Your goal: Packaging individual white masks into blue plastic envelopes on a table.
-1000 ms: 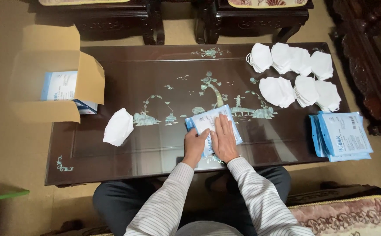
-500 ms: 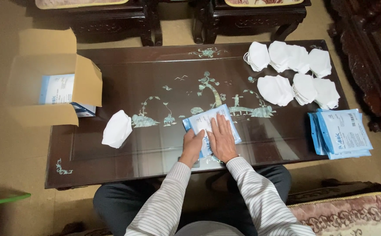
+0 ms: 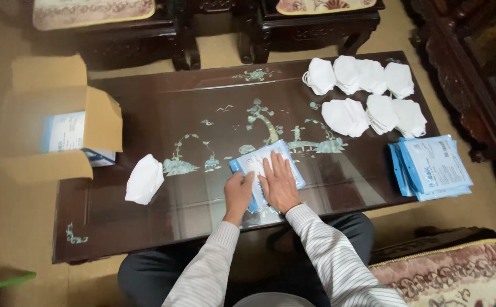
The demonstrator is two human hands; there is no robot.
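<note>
On the near middle of the dark table (image 3: 145,113), the blue-and-white packet (image 3: 262,165) lies under both hands. Right hand (image 3: 279,185) presses flat and open on it; left hand (image 3: 238,193) is curled at its near-left edge, pinch unclear. Pressing evenly would probably keep it from sliding.

Change across the sequence: the flat blue-and-white plastic mask packet (image 3: 267,171) is lying slightly further left on the dark lacquered inlaid table (image 3: 145,227) than a second ago, and both hands are shifting with it. The right hand (image 3: 280,185) is now pressing flat with fingers spread across the packet's middle, while the left hand (image 3: 239,192), curled, is bearing on its lower left edge, closer beside the right.
</note>
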